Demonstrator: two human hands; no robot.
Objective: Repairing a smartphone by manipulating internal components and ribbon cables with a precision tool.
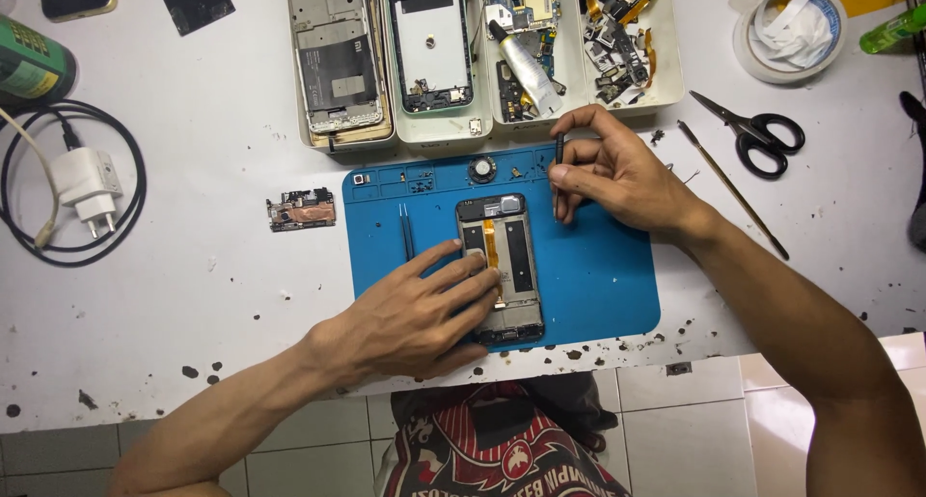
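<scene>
Left hand (415, 314) steadies phone (502, 265); right hand (617, 174) grips screwdriver (558, 174), seemingly.

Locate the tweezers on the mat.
Head view: the tweezers lie on the blue mat, left of the opened phone, just above the left hand.

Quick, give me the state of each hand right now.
Left hand: open, fingers spread flat on the opened phone on the blue mat.
Right hand: closed in a pinch grip on a thin dark tool, held upright.
</scene>
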